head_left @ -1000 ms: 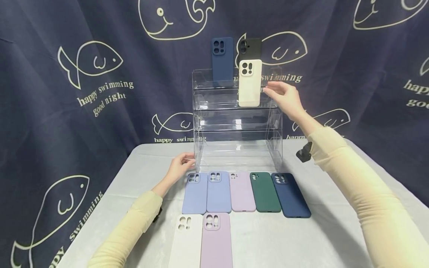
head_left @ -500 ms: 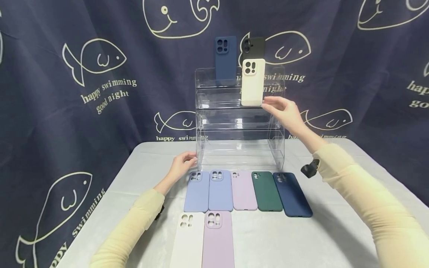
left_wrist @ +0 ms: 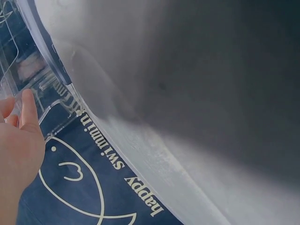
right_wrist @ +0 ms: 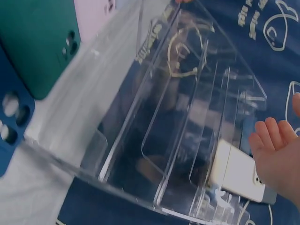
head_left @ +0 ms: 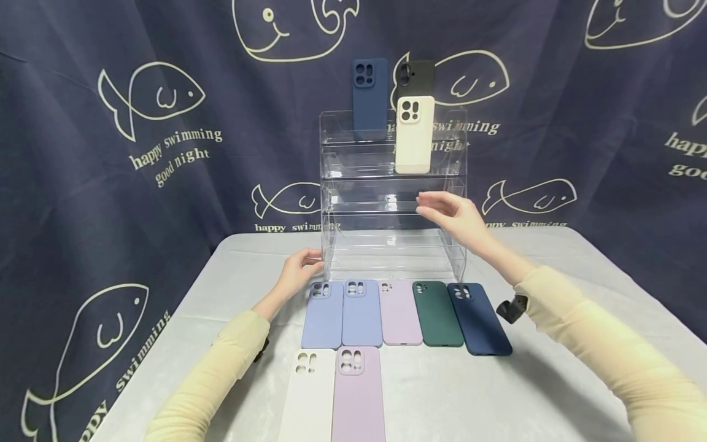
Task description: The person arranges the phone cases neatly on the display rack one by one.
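A clear tiered display stand (head_left: 393,255) stands on the table. Its lower left edge is held by my left hand (head_left: 295,273), with fingers and thumb at the side panel; the left wrist view shows this hand (left_wrist: 21,140) at the clear plastic. My right hand (head_left: 455,221) hovers before the middle tiers, fingers relaxed, holding nothing. A cream phone case (head_left: 414,138) stands upright in the second tier from the top, right of centre. Behind it, in the top tier, are a blue phone case (head_left: 370,101) and a partly hidden black phone case (head_left: 420,77).
Before the stand lies a row: two light blue cases (head_left: 322,319), a lilac case (head_left: 401,316), a dark green case (head_left: 439,316) and a navy case (head_left: 482,322). Nearer are a white case (head_left: 306,399) and a purple case (head_left: 359,402). A fish-print curtain (head_left: 166,245) hangs behind.
My right hand has moved down and slightly left, from beside the cream case to in front of the lower tiers. The cream case stays in place; my left hand has kept its place.
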The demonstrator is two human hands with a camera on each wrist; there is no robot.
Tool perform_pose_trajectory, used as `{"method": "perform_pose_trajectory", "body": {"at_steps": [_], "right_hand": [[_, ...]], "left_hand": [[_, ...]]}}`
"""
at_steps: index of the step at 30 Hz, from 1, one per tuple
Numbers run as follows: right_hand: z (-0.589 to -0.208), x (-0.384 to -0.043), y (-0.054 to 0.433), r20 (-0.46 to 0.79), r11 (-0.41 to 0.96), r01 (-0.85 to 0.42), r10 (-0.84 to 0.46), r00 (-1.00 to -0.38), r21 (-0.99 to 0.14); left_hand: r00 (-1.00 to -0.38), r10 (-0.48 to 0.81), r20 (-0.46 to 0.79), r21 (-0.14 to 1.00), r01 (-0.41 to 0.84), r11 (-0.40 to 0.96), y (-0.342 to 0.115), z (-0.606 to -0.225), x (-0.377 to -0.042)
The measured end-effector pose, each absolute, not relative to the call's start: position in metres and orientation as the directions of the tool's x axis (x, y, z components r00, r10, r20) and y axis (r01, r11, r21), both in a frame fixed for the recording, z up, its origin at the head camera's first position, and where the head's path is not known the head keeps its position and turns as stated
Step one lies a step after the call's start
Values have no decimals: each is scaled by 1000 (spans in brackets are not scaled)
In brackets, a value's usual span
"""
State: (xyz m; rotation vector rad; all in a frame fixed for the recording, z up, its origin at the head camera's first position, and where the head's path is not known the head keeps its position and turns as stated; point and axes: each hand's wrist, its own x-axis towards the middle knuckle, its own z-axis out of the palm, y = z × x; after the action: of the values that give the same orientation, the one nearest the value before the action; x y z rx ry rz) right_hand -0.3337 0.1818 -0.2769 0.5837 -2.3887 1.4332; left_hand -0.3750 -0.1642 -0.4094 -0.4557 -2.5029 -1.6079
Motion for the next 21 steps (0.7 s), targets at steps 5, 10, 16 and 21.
{"method": "perform_pose_trajectory", "body": {"at_steps": [5, 10, 16, 21], "right_hand": [[-288, -322, 174, 429, 400, -497, -252, -867, -770], [-298, -311, 165, 409, 381, -509, -316, -856, -772], [-313, -299, 151, 390, 343, -518, -377, -840, -783], [-328, -287, 143, 356, 329, -511, -430, -830, -794]], "left_hand": [[-946, 182, 269, 870, 319, 375, -164, -412, -375], [-944, 179, 275, 866, 325, 381, -163, -414, -376], [-947, 169, 272, 872, 317, 373, -165, -413, -377], [-947, 170, 273, 869, 319, 378, -165, -412, -377]]}}
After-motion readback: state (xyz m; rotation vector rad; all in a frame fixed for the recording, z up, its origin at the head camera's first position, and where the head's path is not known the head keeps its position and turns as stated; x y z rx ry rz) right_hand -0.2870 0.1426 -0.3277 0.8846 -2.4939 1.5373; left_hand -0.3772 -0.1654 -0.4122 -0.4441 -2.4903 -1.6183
